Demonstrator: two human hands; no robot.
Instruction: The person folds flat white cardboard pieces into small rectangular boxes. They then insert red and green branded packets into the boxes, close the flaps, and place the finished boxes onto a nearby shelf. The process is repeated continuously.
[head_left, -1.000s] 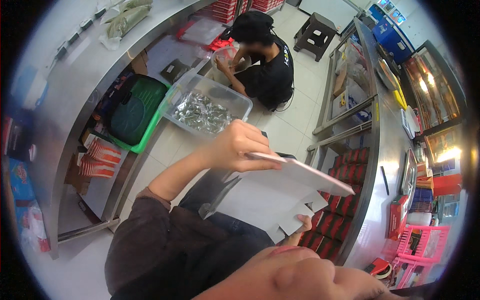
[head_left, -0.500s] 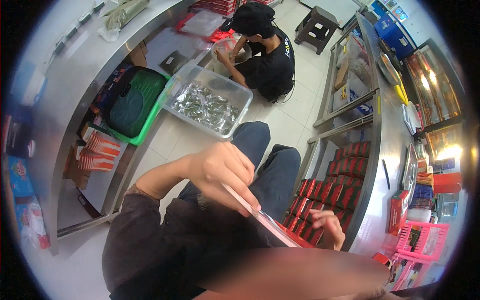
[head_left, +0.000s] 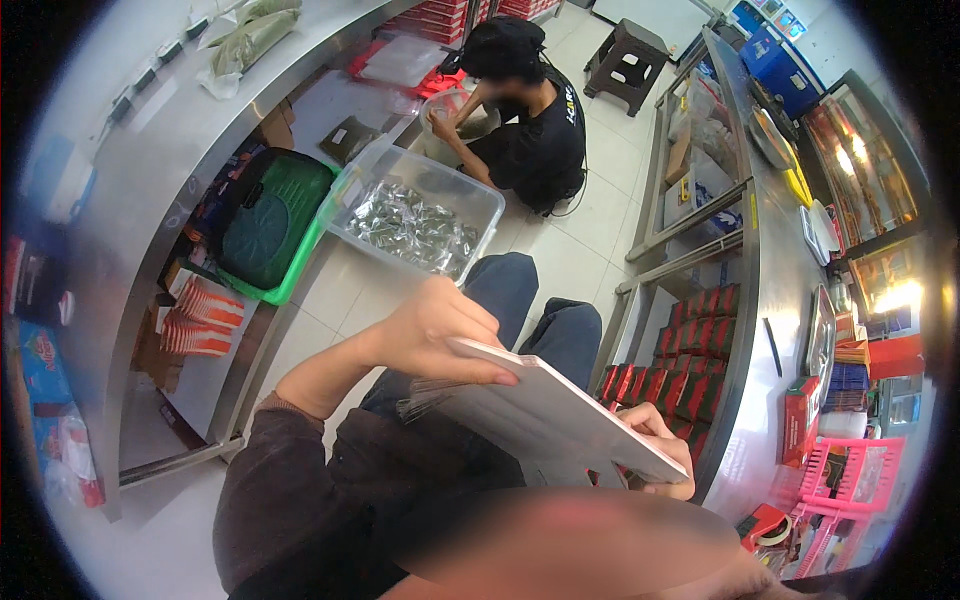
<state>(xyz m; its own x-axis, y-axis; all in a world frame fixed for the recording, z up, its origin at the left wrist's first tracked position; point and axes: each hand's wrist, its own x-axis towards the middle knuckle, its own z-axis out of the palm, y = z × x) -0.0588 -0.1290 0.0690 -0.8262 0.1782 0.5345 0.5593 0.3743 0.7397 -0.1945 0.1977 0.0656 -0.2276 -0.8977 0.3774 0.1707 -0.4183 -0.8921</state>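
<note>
the left hand (head_left: pixel 435 335) grips the upper end of a white board (head_left: pixel 550 420) with the thumb on top. the right hand (head_left: pixel 660 450) holds its lower end. the board is tilted above the knees. beyond stands a clear bin (head_left: pixel 420 215) on the floor.

We note red cartons (head_left: pixel 690 345) shelved right of centre and silver packets in a clear tub (head_left: pixel 415 215) above centre.
</note>
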